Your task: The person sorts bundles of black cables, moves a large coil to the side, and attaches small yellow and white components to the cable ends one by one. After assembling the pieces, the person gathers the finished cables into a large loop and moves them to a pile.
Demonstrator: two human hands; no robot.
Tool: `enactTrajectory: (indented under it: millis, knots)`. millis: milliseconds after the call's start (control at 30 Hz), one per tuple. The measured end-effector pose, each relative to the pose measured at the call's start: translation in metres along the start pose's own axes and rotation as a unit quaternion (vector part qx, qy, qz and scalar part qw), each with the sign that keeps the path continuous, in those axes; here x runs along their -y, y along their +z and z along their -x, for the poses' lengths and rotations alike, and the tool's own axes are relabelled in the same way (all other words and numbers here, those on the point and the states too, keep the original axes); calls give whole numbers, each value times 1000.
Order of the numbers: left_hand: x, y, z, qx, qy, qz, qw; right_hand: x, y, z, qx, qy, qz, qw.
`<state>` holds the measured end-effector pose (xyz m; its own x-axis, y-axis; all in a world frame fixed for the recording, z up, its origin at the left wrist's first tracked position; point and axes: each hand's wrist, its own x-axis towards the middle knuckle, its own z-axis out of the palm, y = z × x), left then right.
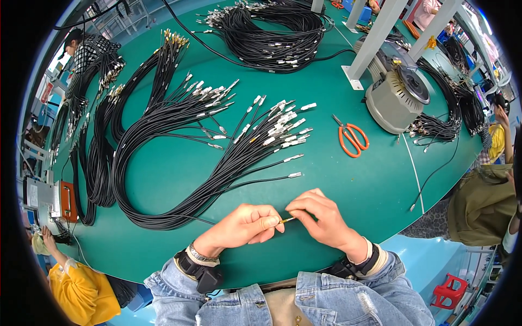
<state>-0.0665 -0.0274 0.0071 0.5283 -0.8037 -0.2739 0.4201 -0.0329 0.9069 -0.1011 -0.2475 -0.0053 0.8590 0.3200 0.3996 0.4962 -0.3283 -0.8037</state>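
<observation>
My left hand (246, 225) is closed in a pinch round the end of a thin black cable, and a short yellow, brass-coloured tip (284, 220) sticks out past its fingertips. The fingers of my right hand (321, 220) are bent and pressed together at the far end of that tip, hiding whatever lies between them. Left of my hands curves a large bundle of black cables (157, 221), its many ends fanned out with white tags (280, 127). From this bundle one cable (202, 219) leads to my left hand.
Scissors with orange handles (353, 141) lie on the green table (326, 174), near a grey machine (391, 103) beside white metal posts (372, 41). More coiled black cables (272, 49) lie at the back. Other people work around the table; a red stool (450, 290) stands at lower right.
</observation>
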Motion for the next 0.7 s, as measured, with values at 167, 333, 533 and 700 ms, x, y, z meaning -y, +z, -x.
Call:
enactTrajectory:
  millis: [167, 333, 533, 700]
  knots:
    - [2, 11, -3, -88, 40, -106, 990, 6, -4, 5, 7, 208, -187, 960]
    - [13, 24, -11, -221, 226, -385, 867, -1, 2, 8, 14, 305, -356, 883]
    - [17, 28, -15, -264, 280, -466, 796, 1, 0, 10, -22, 291, -313, 904]
    - [8, 26, -6, -261, 191, -417, 850, 1, -3, 10, -25, 309, -290, 905]
